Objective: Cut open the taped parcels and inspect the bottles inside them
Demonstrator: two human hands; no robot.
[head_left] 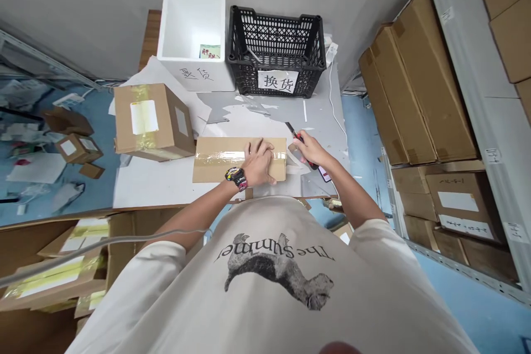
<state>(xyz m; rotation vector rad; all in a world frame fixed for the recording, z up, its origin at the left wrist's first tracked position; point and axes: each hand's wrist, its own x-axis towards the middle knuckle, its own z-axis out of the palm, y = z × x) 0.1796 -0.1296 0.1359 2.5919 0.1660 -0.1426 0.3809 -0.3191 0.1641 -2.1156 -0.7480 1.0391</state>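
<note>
A long, flat cardboard box (215,173) lies on the table in front of me, with shiny clear tape (219,157) along its top. My left hand (258,164) rests on the right part of this box, fingers spread and pressing down. To the right of the box, my right hand (311,149) is closed around a red and black utility knife (293,130). Its dark blade end points up and to the left, away from my body, and stands apart from the tape. A smartphone (324,174) lies beside my right wrist.
A taped carton (153,119) stands left on the white table (141,185). Behind are a white foam box (193,27) and a black plastic crate (276,50). Shelves with cartons (423,83) rise at right; an open box of parcels (62,271) is at lower left.
</note>
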